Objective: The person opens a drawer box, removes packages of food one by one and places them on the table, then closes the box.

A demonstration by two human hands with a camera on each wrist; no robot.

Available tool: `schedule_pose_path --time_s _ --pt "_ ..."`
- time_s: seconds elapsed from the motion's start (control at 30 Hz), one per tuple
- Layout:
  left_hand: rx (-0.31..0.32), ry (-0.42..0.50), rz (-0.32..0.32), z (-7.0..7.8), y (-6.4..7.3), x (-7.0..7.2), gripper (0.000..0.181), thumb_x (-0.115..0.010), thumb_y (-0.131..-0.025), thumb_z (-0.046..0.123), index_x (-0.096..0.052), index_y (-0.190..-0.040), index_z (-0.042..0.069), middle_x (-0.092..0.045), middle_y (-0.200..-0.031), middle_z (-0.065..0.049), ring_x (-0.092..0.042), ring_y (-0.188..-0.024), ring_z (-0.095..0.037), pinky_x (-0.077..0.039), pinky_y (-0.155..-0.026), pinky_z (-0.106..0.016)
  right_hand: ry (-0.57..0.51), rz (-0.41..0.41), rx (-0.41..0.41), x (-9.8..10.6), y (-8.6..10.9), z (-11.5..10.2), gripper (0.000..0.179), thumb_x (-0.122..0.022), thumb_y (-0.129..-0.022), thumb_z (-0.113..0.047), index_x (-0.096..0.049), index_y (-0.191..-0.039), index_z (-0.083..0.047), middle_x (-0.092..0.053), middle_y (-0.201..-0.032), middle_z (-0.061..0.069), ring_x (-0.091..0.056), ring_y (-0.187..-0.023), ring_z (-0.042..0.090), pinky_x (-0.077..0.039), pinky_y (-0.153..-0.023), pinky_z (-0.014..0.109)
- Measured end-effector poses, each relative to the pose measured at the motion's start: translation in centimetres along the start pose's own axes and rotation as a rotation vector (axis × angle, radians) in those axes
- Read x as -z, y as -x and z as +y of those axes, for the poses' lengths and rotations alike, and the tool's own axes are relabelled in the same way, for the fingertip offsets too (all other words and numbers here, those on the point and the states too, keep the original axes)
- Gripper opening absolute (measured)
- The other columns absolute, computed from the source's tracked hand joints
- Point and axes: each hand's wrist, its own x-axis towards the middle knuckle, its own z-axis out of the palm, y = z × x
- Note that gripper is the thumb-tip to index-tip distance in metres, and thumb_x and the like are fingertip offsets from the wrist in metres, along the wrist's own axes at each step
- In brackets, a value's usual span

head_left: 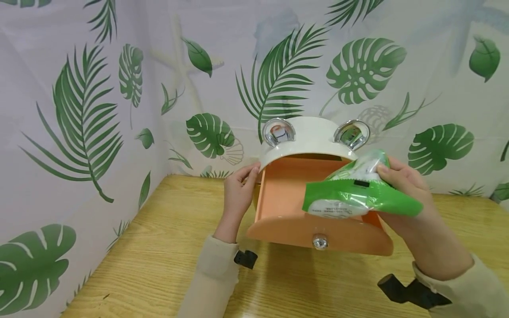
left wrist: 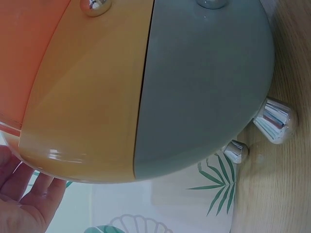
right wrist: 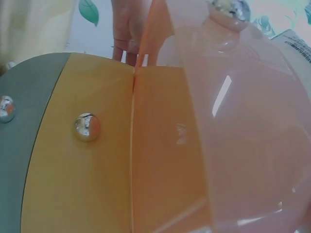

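Note:
An orange drawer (head_left: 282,185) stands pulled out of a rounded white cabinet (head_left: 314,134). Above the drawer's right half, my right hand (head_left: 411,179) pinches a green and clear plastic packet (head_left: 346,192) with white contents, thumb on top. A corner of the packet (right wrist: 297,46) shows at the right wrist view's upper right. My left hand (head_left: 238,190) touches the cabinet's left side beside the drawer; in the left wrist view its fingers (left wrist: 46,194) lie along the curved edge. A shiny round knob (head_left: 320,241) sits on the orange drawer's front.
Under the orange drawer are a closed yellow drawer (left wrist: 92,97) and a closed grey-green drawer (left wrist: 204,92). Chrome feet (left wrist: 277,121) stand on the wooden table (head_left: 171,247). Two chrome eye-like domes top the cabinet. A leaf-patterned cloth (head_left: 222,84) hangs behind.

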Motion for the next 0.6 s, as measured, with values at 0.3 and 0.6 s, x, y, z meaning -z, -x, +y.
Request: schedule_pose_path --time_s 0.3,0.6 --pt "0.011 0.012 -0.007 0.0 0.1 -0.2 0.022 -0.055 -0.088 0.01 -0.064 -0.102 -0.003 -0.064 -0.098 -0.016 -0.062 -0.079 -0.025 -0.053 -0.064 -0.035 -0.203 0.024 0.139 -0.3 0.6 -0.4 0.043 -0.008 -0.095 -0.003 -0.045 -0.106 0.017 -0.055 -0.094 0.026 -0.059 -0.084 0.031 -0.05 -0.073 0.035" --pt "0.01 -0.008 -0.012 0.0 0.2 -0.3 0.022 -0.055 -0.088 0.011 -0.065 -0.102 -0.003 -0.064 -0.099 -0.014 -0.06 -0.09 -0.022 -0.052 -0.065 -0.026 -0.174 0.082 0.284 -0.7 1.9 -1.2 0.04 -0.012 -0.094 -0.007 -0.04 -0.112 0.016 -0.05 -0.1 0.028 -0.054 -0.089 0.035 -0.046 -0.078 0.042"
